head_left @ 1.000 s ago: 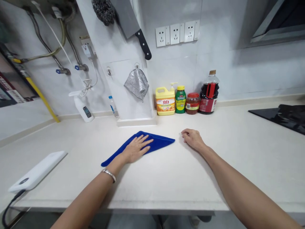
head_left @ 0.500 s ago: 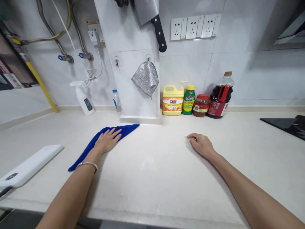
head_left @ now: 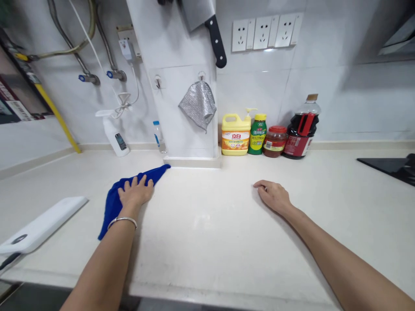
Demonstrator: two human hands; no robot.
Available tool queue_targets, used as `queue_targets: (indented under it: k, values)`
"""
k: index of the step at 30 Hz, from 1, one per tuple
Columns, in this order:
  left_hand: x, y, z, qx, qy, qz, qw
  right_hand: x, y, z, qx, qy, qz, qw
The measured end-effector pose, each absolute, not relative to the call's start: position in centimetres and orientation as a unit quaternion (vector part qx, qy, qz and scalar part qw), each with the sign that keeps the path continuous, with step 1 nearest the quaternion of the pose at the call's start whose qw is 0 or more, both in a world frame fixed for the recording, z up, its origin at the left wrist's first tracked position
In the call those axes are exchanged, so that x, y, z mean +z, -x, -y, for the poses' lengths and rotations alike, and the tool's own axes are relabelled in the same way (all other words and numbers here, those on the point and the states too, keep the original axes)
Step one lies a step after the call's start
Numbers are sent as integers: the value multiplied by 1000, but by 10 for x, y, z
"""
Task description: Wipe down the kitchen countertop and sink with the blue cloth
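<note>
Well out to the left of the left hand (head_left: 135, 192), a smooth white slab-shaped device (head_left: 45, 222) with rounded edges is lying on the pale, faintly glossy surface (head_left: 201, 246). Beyond that hand, a white plastic spray bottle (head_left: 113, 134) is standing near the wall. The blue cloth (head_left: 112, 201) is lying directly beneath the hand, looking deep-coloured, soft and slightly rumpled; one corner is hanging back along the wrist's outer side, and a narrow tip is stretching out past the fingertips to the right. The hand is pressing palm-down, fingers spread wide over the fabric. A shiny metal bangle (head_left: 122, 218) is circling its wrist. Beyond it to the right, a silvery mesh cloth (head_left: 199, 103) is hanging in a pointed drape. The right hand (head_left: 272, 195) is resting well apart from the blue cloth, fingers loosely curled; whether it is holding anything, I cannot tell.
</note>
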State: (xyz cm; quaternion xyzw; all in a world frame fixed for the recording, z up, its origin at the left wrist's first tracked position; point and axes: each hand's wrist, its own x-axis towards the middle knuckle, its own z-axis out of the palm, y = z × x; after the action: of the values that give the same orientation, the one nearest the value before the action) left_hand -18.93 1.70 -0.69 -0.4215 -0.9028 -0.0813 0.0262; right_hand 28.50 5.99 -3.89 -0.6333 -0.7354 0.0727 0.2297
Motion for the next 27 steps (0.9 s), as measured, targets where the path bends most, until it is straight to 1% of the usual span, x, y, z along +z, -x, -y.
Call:
queue_targets:
  k: [6,11,20,27]
  values:
    - [-7,180,-6,-88,366,925,43,-34,-280,-56,84,630,740,220]
    - [-2,161,11,-64,388,918,53,-30,-276,-56,96,619,749,216]
    - [-8,85,45,5,573,818,43,-26,-275,-59,126,615,744,227]
    - [-12,17,68,-4,737,675,27,-25,-285,-66,168,596,743,256]
